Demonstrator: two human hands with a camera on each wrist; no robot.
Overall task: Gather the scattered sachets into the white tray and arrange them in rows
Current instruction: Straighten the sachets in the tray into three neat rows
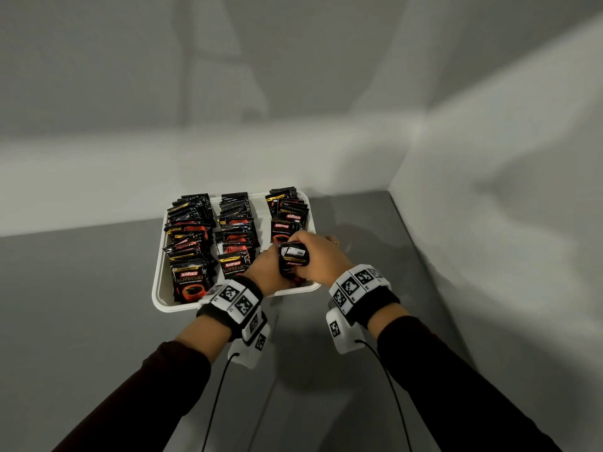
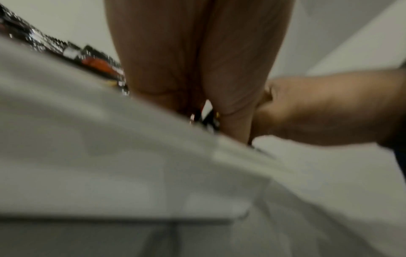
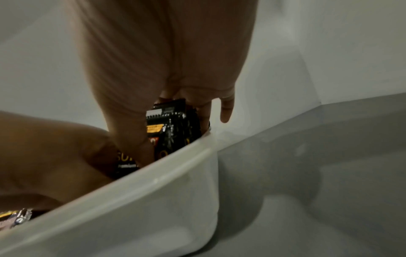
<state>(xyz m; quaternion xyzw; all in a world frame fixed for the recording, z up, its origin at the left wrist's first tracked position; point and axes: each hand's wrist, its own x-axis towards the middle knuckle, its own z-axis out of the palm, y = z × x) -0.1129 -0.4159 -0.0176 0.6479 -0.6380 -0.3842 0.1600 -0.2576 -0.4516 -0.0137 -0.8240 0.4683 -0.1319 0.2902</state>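
A white tray on the grey table holds black-and-red coffee sachets in three rows: left row, middle row, right row. Both hands meet at the tray's near right corner. My right hand grips a bundle of sachets from above, standing on edge in the tray. My left hand presses against the bundle's left side; its fingers are hidden. In the right wrist view the fingers clasp the sachet bundle just inside the tray rim. The left wrist view is blurred, showing the tray's wall.
The tray stands near the back wall in a corner; a white wall closes the right side. Bare grey tabletop lies to the left, front and right of the tray. Cables hang from both wrist cameras.
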